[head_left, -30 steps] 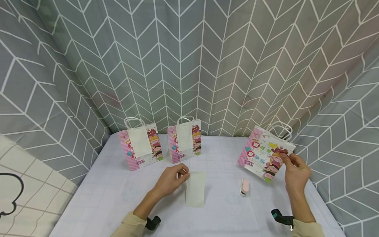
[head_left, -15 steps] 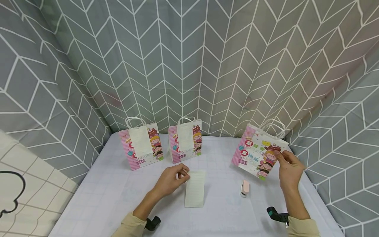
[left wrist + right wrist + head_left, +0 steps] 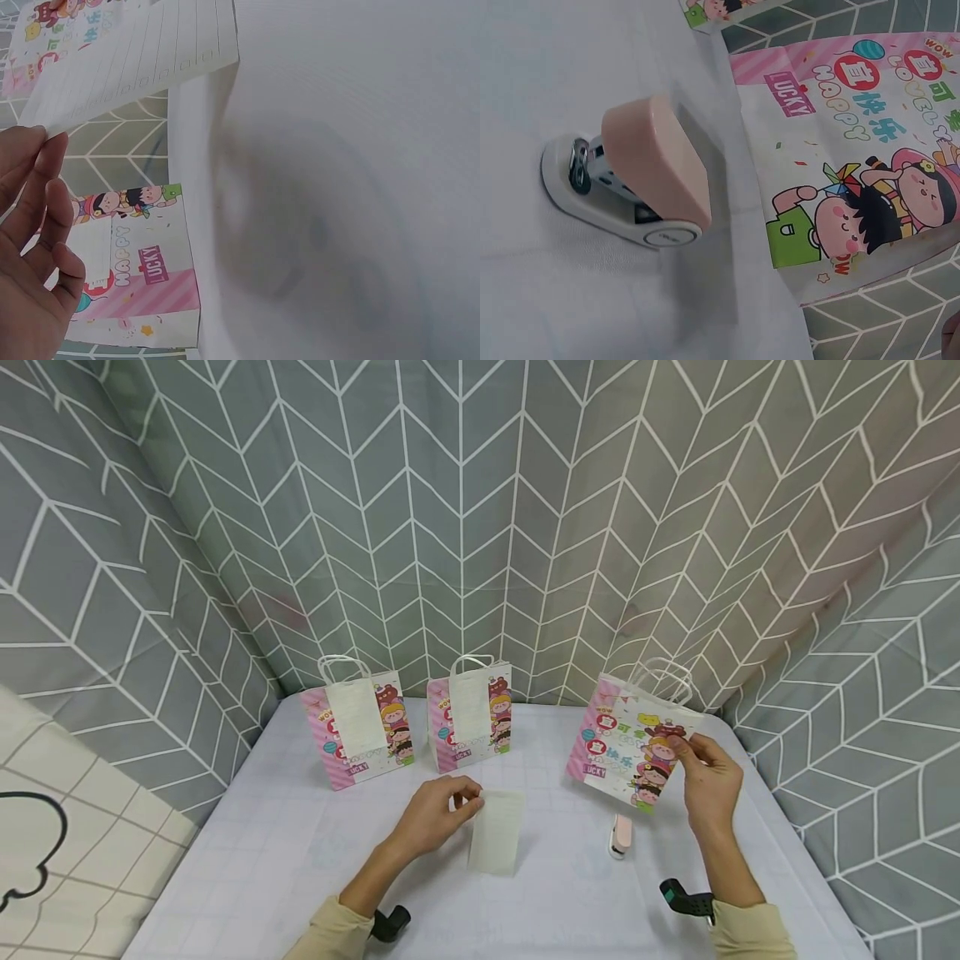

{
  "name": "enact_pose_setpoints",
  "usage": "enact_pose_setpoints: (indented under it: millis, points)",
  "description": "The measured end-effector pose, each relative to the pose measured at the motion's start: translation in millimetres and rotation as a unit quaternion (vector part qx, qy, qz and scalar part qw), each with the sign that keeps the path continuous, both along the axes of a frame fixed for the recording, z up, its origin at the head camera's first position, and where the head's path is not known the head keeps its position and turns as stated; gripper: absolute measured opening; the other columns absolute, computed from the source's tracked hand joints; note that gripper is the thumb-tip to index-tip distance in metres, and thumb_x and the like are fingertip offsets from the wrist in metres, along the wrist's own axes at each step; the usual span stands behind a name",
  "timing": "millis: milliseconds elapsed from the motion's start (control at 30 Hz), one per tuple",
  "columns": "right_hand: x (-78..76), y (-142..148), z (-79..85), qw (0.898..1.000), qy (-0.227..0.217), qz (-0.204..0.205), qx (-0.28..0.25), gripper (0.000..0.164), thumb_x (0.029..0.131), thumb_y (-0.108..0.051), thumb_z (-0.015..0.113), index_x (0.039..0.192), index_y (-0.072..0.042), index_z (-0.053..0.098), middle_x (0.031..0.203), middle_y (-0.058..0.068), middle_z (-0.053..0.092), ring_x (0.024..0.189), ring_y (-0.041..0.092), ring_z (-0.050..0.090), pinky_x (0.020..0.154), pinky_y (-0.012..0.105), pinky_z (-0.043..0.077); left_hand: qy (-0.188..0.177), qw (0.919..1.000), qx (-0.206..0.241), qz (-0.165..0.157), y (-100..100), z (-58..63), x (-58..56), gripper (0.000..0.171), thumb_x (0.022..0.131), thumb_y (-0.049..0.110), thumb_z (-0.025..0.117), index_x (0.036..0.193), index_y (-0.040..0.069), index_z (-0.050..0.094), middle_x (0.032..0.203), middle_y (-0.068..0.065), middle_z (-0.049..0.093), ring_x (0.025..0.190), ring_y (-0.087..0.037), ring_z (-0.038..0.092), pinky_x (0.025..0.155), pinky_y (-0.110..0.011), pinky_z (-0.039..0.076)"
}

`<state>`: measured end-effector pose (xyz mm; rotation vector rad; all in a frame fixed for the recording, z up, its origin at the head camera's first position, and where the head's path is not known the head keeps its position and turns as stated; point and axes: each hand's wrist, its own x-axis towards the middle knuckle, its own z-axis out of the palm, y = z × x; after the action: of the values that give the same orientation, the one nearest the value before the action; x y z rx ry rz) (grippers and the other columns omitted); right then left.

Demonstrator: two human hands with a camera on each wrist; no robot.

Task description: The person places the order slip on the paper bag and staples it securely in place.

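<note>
My left hand (image 3: 437, 814) pinches the upper left corner of a pale slip of paper (image 3: 497, 833) above the table. Ruled lines and small checkboxes show on the slip (image 3: 142, 64) in the left wrist view. With thumb and fingers my right hand (image 3: 711, 777) grips the right edge of a paper gift bag (image 3: 618, 739), which tilts and has white handles, pink stripes and cartoon figures. Between the hands a pink and white stapler (image 3: 620, 837) rests on the table. In the right wrist view the stapler (image 3: 656, 161) lies beside the bag; only a sliver of hand shows there.
Two similar gift bags, the left one (image 3: 348, 768) and the middle one (image 3: 501, 718), stand at the back of the white-covered table (image 3: 300, 860). Each has a pale slip on its front. A grey patterned curtain (image 3: 480, 527) closes off the back and sides.
My right hand has moved left, carrying the gift bag toward the middle. The slip's lower end has lifted slightly, while the left hand has barely moved.
</note>
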<state>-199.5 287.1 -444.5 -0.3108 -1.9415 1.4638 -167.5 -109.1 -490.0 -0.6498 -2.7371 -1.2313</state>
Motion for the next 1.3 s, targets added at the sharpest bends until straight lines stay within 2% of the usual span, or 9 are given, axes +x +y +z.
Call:
enact_pose_setpoints:
  millis: [333,533,867,1133,1300]
  points:
    - [-2.0,-15.0,-0.5,0.999,0.000,0.031,0.019,0.029,0.089,-0.021,0.078,0.102,0.004,0.073,0.076,-0.024,0.064,0.079,0.003,0.057,0.064,0.012,0.043,-0.010,0.9999,0.008,0.004,4.4,7.1,1.2,0.014,0.097,0.035,0.068,0.105,0.024,0.073,0.091,0.017,0.067,0.081,-0.006,0.056,0.069,-0.025,0.048]
    - [-2.8,-23.6,-2.2,0.998,-0.006,0.059,0.023,0.028,0.091,-0.019,0.076,0.105,0.005,0.073,0.080,-0.022,0.066,0.084,0.005,0.056,0.066,0.012,0.043,0.013,0.9997,0.017,0.009,8.3,11.1,0.6,0.014,0.096,0.035,0.069,0.105,0.025,0.075,0.095,0.018,0.068,0.082,-0.005,0.057,0.072,-0.026,0.048]
    - [-3.9,-37.7,-5.0,0.996,-0.008,0.090,0.024,0.025,0.090,-0.019,0.077,0.103,0.002,0.074,0.081,-0.020,0.066,0.084,0.005,0.057,0.068,0.015,0.043,0.064,0.9962,0.052,0.025,12.0,15.0,-0.3,0.009,0.094,0.030,0.073,0.102,0.026,0.076,0.088,0.022,0.066,0.074,-0.003,0.056,0.066,-0.025,0.047]
    - [-4.6,-48.5,-10.3,0.993,-0.023,0.114,0.019,0.023,0.090,-0.020,0.077,0.101,0.000,0.075,0.082,-0.016,0.067,0.085,0.008,0.057,0.071,0.017,0.044,0.081,0.9933,0.075,0.035,14.8,17.0,-0.6,0.007,0.095,0.029,0.072,0.102,0.028,0.075,0.084,0.023,0.064,0.072,-0.002,0.056,0.063,-0.024,0.046]
    - [-2.9,-54.0,-15.4,0.991,-0.032,0.125,0.023,0.022,0.090,-0.022,0.077,0.098,-0.001,0.075,0.080,-0.015,0.067,0.082,0.009,0.056,0.068,0.020,0.042,0.088,0.9915,0.088,0.039,15.9,17.0,-0.7,0.006,0.095,0.029,0.072,0.101,0.031,0.074,0.086,0.024,0.065,0.073,-0.002,0.056,0.063,-0.024,0.046]
